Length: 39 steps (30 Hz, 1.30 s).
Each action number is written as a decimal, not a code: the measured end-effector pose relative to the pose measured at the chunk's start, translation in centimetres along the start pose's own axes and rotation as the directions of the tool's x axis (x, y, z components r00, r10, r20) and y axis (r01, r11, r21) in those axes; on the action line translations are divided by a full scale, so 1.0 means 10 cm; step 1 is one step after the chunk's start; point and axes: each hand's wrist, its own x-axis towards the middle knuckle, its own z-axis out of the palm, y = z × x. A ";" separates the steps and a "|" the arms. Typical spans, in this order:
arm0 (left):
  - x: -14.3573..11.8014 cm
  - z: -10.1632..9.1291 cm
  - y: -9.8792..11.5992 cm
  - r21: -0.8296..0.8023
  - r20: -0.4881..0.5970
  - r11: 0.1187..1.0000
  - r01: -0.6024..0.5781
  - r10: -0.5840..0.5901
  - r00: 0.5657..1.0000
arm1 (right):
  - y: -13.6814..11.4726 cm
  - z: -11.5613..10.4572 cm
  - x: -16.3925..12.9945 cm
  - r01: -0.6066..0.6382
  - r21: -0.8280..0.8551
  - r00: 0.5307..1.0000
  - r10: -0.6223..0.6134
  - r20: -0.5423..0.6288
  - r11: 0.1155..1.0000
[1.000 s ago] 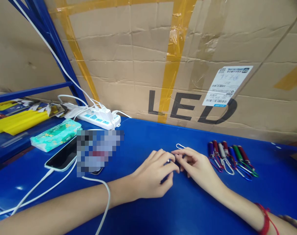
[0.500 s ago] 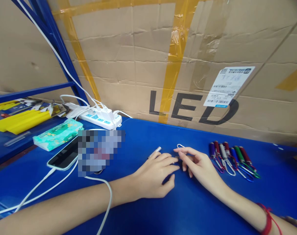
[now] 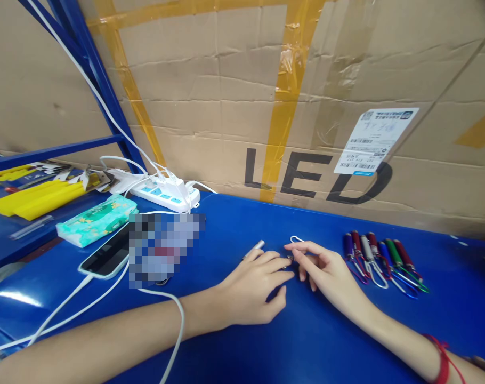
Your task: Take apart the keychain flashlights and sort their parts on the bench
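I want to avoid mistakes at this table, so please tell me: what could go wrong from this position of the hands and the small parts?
1. The small silver tube lies loose beside the left hand; a finger might nudge it so that it rolls away.
2. The silver clip just beyond the right hand is tiny and could be knocked aside.
3. The white cable crosses the left forearm; moving that arm may drag the phone.
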 end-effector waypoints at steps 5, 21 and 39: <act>0.00 -0.01 0.01 -0.005 -0.012 1.000 0.001 -0.002 1.000 | 0.03 0.00 0.01 0.009 -0.024 1.000 -0.008 0.009 1.000; 0.00 -0.02 0.01 0.011 -0.033 1.000 0.022 -0.021 0.999 | 0.10 0.00 0.02 0.019 -0.061 1.000 -0.018 0.018 0.998; -0.02 0.02 0.00 0.076 -0.085 0.997 -0.022 0.028 0.996 | 0.10 -0.01 0.01 0.007 -0.063 0.999 -0.005 0.036 0.998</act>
